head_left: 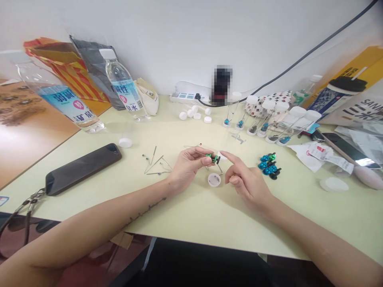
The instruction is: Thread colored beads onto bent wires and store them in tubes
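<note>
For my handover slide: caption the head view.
Left hand holds a green-and-black part, right hand close by.

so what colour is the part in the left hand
The part is green and black, seen in the head view.

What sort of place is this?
Likely a desk doubling as a small-parts bench: a phone and water bottles share it with a pile of small coloured parts.

bright, diffuse light, faint shadows on the pale yellow-green flat worktop (185,215); glare on the black glassy rectangular phone (348,148) at right; small green-and-black part (213,158) slightly soft; edges stretched.
</note>
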Tool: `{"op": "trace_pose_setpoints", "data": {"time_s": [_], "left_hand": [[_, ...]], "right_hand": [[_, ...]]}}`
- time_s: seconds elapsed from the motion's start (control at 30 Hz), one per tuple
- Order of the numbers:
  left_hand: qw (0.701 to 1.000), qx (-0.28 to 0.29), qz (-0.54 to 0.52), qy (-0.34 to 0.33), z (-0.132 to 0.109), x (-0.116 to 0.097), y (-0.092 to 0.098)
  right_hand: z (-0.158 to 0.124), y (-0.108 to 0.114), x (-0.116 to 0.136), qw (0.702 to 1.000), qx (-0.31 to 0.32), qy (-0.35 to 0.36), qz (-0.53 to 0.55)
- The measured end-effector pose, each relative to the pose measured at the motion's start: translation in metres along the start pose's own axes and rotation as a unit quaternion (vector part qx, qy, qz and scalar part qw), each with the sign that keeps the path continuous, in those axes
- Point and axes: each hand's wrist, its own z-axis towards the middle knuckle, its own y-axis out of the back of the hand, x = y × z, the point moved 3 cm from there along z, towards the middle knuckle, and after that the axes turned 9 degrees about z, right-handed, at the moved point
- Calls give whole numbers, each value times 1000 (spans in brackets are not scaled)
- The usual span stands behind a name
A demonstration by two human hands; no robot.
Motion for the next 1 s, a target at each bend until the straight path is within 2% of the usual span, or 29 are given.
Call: {"op": "trace_pose_setpoints", "data": {"time_s": [0.1,0.3,0.53,0.73,1.0], "left_hand": [[1000,-2,1,4,0,0,0],[1000,13,16,0,-1,0,-1],[995,58,80,-28,-6,0,-5],[990,83,86,-74,-5,-5,-8],[991,111,81,3,-4,3,-7]], "right_hand": [[0,1,1,1000,1,10,-22],[2,1,2,996,-47,-16,-71],[4,-2,6,997,-25,-5,-75],[3,-1,7,996,-17,27,-80],[4,0,8,990,-42,34,-133]]}}
